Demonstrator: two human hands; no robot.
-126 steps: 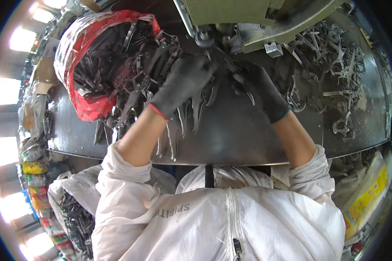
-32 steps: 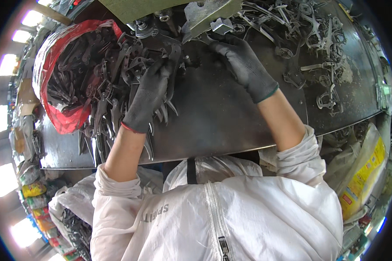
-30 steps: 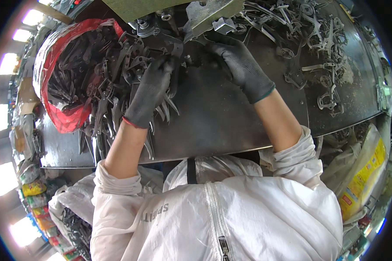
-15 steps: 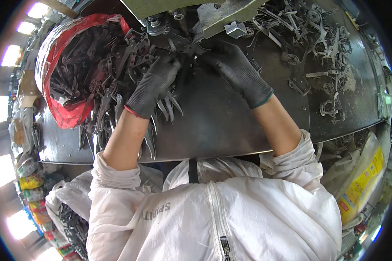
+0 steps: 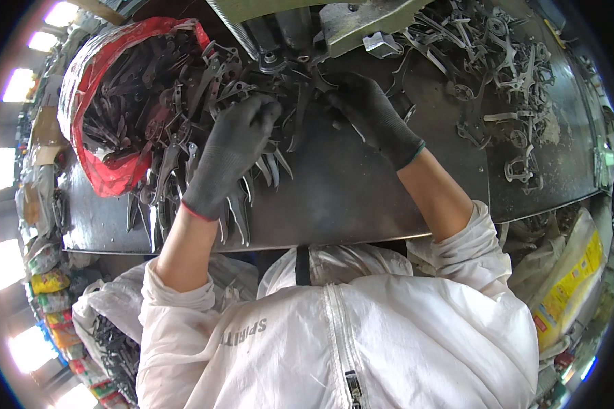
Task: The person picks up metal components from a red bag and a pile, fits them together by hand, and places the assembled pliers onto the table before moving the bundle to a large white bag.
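Both my hands wear dark grey knit gloves. My right hand (image 5: 375, 112) is closed at the front of the machine, its fingertips gripping a dark, branched metal part (image 5: 303, 102) with curved legs, like a plier half. That part lies under the machine's post (image 5: 303, 57). A thin bright edge shows below the right palm; what it belongs to is hidden. My left hand (image 5: 235, 143) is over the near side of a heap of similar dark metal parts (image 5: 174, 146), its fingers curled together. Whatever may be between them cannot be made out.
A red-and-white sack (image 5: 106, 180) full of dark metal parts lies open at the left. The green machine body (image 5: 368, 27) overhangs the far middle of the metal table (image 5: 334, 204). Lighter metal pieces (image 5: 518, 88) are piled at the right. A yellow-and-white bag (image 5: 566, 286) hangs below the table's right edge.
My left hand has drawn away from the machine, left and towards me, to the heap. The right hand stays near the machine with the metal part. The view has shifted slightly.
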